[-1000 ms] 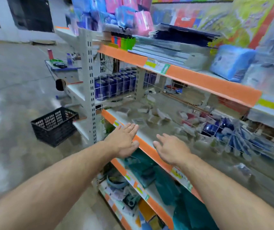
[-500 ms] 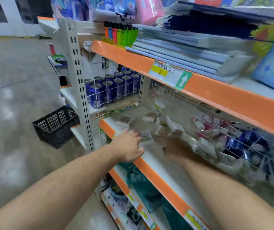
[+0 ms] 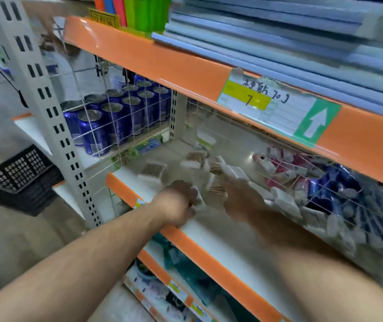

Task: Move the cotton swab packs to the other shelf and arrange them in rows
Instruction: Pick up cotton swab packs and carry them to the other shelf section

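**2 hands reach among loose cotton swab packs on a shop shelf**

Seen from above, both bare arms stretch into the middle shelf [image 3: 209, 249]. There, cotton swab packs [image 3: 152, 170] lie scattered behind its orange lip. The left hand [image 3: 176, 203] curls its fingers round 1 small white pack [image 3: 198, 202] at the front edge. The right hand [image 3: 241, 203] sits just beside it among the packs, too blurred to tell how its fingers lie. Squaring several flat packs into a stack before lifting would likely stop any sliding back.
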`<state>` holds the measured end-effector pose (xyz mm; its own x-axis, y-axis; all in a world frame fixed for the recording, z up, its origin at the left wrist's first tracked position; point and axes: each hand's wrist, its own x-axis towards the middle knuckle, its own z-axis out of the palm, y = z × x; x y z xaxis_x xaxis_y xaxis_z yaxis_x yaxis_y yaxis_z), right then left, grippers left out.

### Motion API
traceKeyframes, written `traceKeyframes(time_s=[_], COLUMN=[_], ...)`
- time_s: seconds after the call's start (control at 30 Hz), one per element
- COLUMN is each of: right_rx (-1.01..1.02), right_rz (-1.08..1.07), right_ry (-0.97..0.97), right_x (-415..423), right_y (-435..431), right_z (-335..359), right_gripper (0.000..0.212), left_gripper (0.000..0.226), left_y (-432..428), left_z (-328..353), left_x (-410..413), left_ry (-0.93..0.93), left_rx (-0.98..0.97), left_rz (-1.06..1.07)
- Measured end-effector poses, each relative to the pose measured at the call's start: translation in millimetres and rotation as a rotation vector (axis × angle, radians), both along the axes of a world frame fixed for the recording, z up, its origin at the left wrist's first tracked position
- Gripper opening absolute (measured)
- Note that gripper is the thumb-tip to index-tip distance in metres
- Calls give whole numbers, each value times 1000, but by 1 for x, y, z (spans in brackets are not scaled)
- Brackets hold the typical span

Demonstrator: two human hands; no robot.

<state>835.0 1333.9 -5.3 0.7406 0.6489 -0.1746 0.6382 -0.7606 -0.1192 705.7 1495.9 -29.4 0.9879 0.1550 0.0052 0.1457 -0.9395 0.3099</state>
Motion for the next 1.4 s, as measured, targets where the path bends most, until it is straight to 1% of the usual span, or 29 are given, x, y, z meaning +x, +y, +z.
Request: traceKeyframes(time_s=[0.03,0.1,0.13,0.17,0.23,0.3,0.37,0.4,0.43,0.5,0.57,0.63,0.67,0.7,0.77,0.8,0.87,0.9,0.93,0.97,1.0,1.03,1.07,1.13,1.17,1.23,1.27,1.33,1.4], right_rx=[-16,-65,-75,-80,-116,-140,-153,-142,-92,-90,-82,-101,-101,-77,-53,4,164,225,276,323,363,381,400,402,394,462,514,581,603], right_rz=[14,20,12,10,-3,0,34,36,33,32,-6,-1,-13,-26,-68,-99,-158,-187,-204,-216,-225,-230,-232,-227,-229,-248,-280,-356,-378], right_ry=[37,44,39,23,-8,-20,-32,-15,16,111,97,78,113,149,192,230,331,356,351,335,331,355,403,459,436,391,397,459,515], right_x=[-2,-1,-1,-2,1,2,2,3,4,2,1,3,4,3,2,1,0,0,0,-1,-1,-2,-3,-4,-5,-5,-4,-5,-6], right_y=[1,6,8,10,12,11,11,11,10,8,7,4,3,2,1,0,-4,-5,-6,-7,-8,-8,-8,-9,-8,-7,-6,-5,-4], right_z=[1,3,4,4,3,6,10,11,12,14,15,18,17,20,24,26,28,30,33,39,44,51,57,67,71,76,79,84,89], right_gripper=[68,82,87,88,77,68,55,48,43,36,41,49,51,51,45,44,52,43,25,12,8,8,12,28,33,25,24,34,33], left_gripper=[29,27,28,31,33,28,29,32,43,66,71,60,52,45,39,37,33,30,29,31,38,45,49,49,45,35,33,34,35], left_y=[4,9,8,9,10,11,14,15,17,16,14,15,16,17,16,14,14,14,16,17,18,19,20,25,28,34,36,38,39], left_z=[-2,-2,2,5,12,16,13,12,11,14,20,25,28,31,37,41,49,53,58,63,68,74,79,84,86,87,89,94,100], left_x=[1,3,4,6,6,5,3,4,5,8,10,11,11,9,6,5,3,2,1,-1,-4,-7,-10,-13,-14,-15,-15,-18,-19], left_ry=[-14,40,77,92,137,184,168,166,178,270,338,344,345,339,326,319,295,280,261,240,215,197,183,145,120,52,18,-29,-47], left_rx=[-14,-1,18,43,64,97,122,113,103,90,149,229,240,220,103,31,-71,-98,-120,-144,-158,-161,-164,-211,-248,-319,-364,-478,-571], left_rz=[-21,-28,-14,-2,19,38,37,32,2,-75,-112,-142,-141,-127,-70,-35,13,30,45,60,69,72,76,103,125,177,204,240,245])
